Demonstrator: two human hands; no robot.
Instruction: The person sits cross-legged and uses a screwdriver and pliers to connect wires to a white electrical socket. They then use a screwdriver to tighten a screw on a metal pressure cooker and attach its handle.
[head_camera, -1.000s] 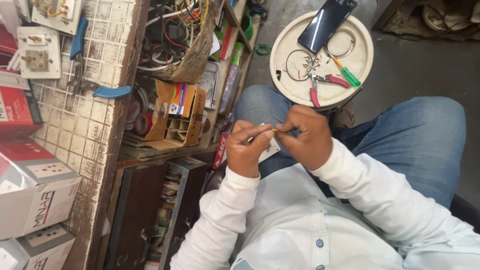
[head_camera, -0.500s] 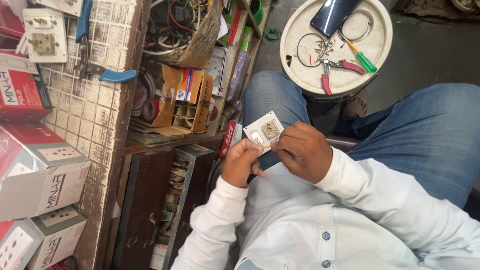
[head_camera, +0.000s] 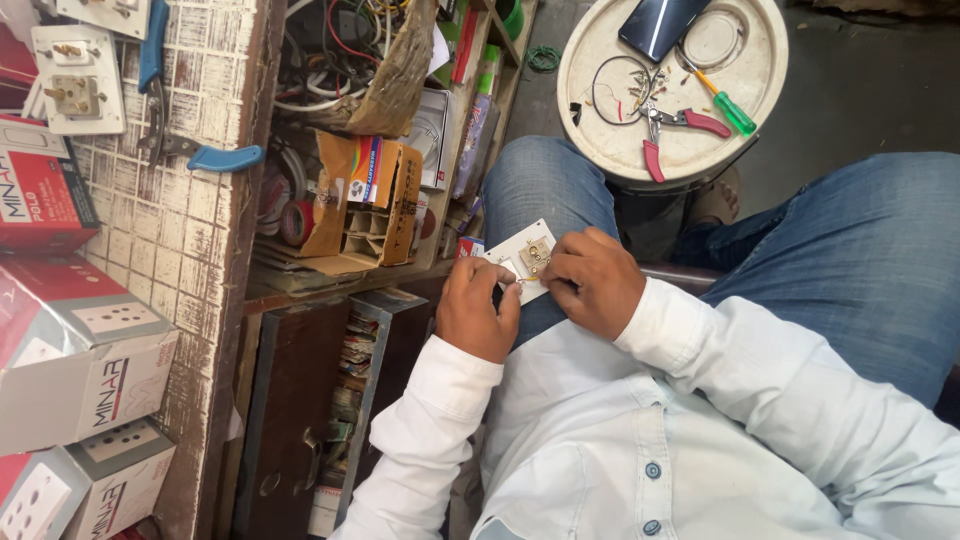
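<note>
1. My lap and legs in blue jeans (head_camera: 860, 250) fill the right of the view; I sit with both hands raised over my left knee.
2. To my left stands a tiled bench (head_camera: 170, 230) with red and white boxes (head_camera: 70, 360) on it, and shelves stuffed with wires and cartons (head_camera: 365, 200).
3. Ahead of my knees sits a round white tray (head_camera: 600, 120) carrying a dark phone (head_camera: 660, 22), red-handled pliers (head_camera: 680, 125), a green-handled screwdriver (head_camera: 725, 100) and a loop of wire (head_camera: 618, 88).
4. My left hand (head_camera: 478, 315) has its fingers curled shut around the lower edge of a white switch plate (head_camera: 520, 255), holding it back side up above my knee.
5. My right hand (head_camera: 598, 285) has its fingers pinched close at the plate's brass terminal (head_camera: 536, 255); what they grip there is too small to tell.
6. I judge the work to be in its middle: the plate is out and in hand, and the tools lie unused on the tray, well apart from my hands.
</note>
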